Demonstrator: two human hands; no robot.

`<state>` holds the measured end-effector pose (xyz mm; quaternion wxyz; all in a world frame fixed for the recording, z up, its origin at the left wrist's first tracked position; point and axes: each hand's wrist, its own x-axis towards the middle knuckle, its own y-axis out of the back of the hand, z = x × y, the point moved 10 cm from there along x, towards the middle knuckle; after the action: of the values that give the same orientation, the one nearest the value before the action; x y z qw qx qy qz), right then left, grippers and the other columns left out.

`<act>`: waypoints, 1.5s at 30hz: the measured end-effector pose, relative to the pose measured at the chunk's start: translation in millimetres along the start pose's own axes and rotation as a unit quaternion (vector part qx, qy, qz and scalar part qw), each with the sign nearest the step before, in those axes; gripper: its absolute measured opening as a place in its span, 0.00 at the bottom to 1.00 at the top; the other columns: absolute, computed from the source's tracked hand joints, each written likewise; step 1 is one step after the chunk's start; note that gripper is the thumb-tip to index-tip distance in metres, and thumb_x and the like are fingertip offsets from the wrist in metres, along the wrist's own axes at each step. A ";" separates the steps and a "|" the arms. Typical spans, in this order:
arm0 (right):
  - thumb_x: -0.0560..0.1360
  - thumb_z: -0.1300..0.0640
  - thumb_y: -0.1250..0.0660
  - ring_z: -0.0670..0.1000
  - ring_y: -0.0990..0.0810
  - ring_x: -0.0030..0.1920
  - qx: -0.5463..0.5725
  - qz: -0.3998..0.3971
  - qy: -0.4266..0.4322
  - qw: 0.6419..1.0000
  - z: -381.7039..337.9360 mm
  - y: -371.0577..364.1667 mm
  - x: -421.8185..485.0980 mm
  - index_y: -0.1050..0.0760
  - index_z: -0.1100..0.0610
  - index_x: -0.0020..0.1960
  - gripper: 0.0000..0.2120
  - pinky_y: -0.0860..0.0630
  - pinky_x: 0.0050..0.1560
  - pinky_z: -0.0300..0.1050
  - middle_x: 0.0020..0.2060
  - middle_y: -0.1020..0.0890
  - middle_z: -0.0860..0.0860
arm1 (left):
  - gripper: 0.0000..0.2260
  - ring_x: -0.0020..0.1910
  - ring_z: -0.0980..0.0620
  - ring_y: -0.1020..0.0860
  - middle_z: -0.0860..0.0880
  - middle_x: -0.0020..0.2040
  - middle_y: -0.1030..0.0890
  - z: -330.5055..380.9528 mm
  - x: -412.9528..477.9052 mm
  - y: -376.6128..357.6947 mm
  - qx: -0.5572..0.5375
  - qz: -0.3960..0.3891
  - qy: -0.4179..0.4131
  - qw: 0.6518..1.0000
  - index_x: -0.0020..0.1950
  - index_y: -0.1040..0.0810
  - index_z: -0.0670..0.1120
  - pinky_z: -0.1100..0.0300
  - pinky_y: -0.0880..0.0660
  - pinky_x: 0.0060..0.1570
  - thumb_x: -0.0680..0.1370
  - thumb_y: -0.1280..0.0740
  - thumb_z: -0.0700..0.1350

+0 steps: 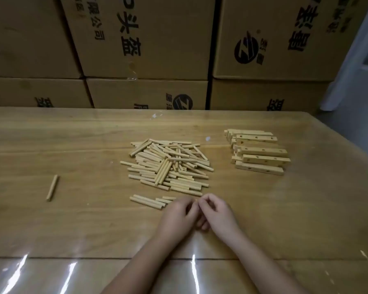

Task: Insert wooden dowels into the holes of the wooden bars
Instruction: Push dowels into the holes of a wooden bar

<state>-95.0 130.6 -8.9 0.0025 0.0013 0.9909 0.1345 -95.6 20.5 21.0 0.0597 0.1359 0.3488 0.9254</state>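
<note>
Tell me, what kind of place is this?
Probably a storeroom or small workshop: cardboard boxes are stacked behind a table that holds a pile of dowels and a stack of drilled bars.

middle carton point(168, 49): big black 头盔, smaller 限公司 (all upside down, lol) | right carton point(274, 66): round Z-ish logo point(247, 48), big characters too blurry | lower carton point(136, 92): same logo

Head-worn view, forward-down (close over table point(72, 145))
</note>
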 end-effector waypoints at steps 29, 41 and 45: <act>0.78 0.54 0.43 0.47 0.31 0.18 0.026 0.052 0.047 0.997 -2.9 19.9 85.0 0.30 0.48 0.35 0.12 0.39 0.18 0.35 0.18 0.29 0.49 | 0.11 0.33 0.55 0.27 0.53 0.29 0.26 -10.8 88.2 -7.6 -0.079 0.039 -0.022 0.996 0.34 0.26 0.44 0.59 0.32 0.35 0.76 0.36 0.44; 0.78 0.59 0.40 0.47 0.21 0.28 0.065 0.023 0.007 0.998 -11.2 55.7 83.4 0.24 0.56 0.42 0.08 0.27 0.26 0.37 0.32 0.22 0.50 | 0.08 0.35 0.48 0.22 0.49 0.34 0.20 -14.4 85.0 -8.2 -0.139 0.032 -0.015 0.990 0.37 0.24 0.49 0.53 0.26 0.39 0.77 0.34 0.43; 0.78 0.54 0.39 0.44 0.20 0.37 -0.072 0.220 -0.014 0.973 -16.0 149.6 84.1 0.24 0.53 0.45 0.07 0.23 0.35 0.42 0.39 0.20 0.48 | 0.07 0.36 0.47 0.22 0.46 0.35 0.21 -12.8 83.4 -7.8 -0.130 0.029 -0.017 0.991 0.38 0.24 0.47 0.50 0.25 0.41 0.77 0.35 0.43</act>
<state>-178.9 270.8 45.9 -0.0136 0.2209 0.9538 0.2031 -179.0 35.4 24.1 0.0559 0.1528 0.2201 0.9618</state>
